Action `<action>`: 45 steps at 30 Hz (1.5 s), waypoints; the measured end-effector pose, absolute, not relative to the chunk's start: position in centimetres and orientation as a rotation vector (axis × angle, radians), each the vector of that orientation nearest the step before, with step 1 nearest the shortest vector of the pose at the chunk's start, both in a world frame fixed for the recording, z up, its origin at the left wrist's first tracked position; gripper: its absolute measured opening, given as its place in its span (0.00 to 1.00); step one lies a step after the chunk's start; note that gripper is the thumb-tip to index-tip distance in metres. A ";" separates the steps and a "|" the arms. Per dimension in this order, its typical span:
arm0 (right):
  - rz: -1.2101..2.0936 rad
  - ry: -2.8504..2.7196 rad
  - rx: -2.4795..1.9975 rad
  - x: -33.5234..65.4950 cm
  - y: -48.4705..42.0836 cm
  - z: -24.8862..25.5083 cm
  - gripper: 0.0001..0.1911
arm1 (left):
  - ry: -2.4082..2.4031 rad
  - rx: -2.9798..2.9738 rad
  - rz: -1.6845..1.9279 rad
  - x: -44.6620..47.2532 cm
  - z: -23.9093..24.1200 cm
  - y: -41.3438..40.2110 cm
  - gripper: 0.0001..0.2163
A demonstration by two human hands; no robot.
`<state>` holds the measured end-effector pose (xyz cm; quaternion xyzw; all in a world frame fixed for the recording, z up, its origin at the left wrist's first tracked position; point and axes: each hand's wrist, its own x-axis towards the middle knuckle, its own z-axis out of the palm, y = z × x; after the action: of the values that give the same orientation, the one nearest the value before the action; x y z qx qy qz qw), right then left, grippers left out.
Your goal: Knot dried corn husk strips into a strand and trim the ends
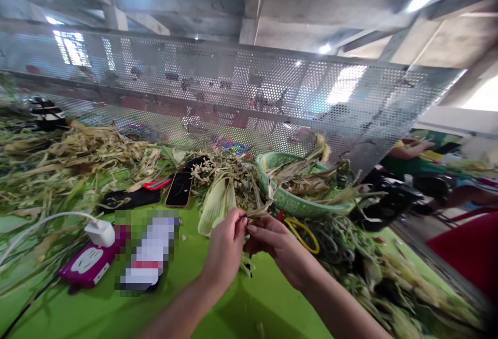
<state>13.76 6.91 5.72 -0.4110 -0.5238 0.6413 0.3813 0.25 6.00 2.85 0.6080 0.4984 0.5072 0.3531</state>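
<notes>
My left hand point(226, 245) and my right hand point(272, 240) meet over the green table point(218, 297), fingers pinched together on a strip of dry corn husk point(260, 211). A pale green husked corn cob point(216, 204) lies just beyond my left hand. A green plastic basket point(295, 201) full of husks stands right behind my right hand. A yellow loop point(305, 232) lies on the table under the basket's near side.
Heaps of dry husks point(78, 152) cover the left and far side. Two phones point(179, 189) lie near the middle, and a pink device with a white charger point(91, 258) sits at left. A perforated metal screen point(249, 95) runs behind. Another person point(412, 149) works at right.
</notes>
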 end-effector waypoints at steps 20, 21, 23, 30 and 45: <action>1.263 -1.442 -1.036 15.2 8.6 5.5 0.16 | 1.108 1.434 1.102 -1.7 4.9 6.1 0.14; 1.259 -1.447 -1.032 15.2 8.6 5.5 0.16 | 1.097 1.455 1.099 -1.8 5.1 6.1 0.13; 1.256 -1.451 -1.027 15.3 8.6 5.5 0.14 | 1.056 1.494 1.083 -2.0 5.3 6.1 0.12; 1.272 -1.459 -1.039 15.3 8.7 5.5 0.14 | 0.959 1.580 1.065 -2.3 5.2 6.0 0.18; 1.260 -1.491 -1.107 15.3 8.1 6.1 0.16 | 1.000 1.720 0.987 -3.0 5.2 6.6 0.11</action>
<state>15.28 8.12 6.13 -0.4443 -0.5987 0.5059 0.4339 -3.05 6.57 5.17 0.6937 0.4036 0.3982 0.4443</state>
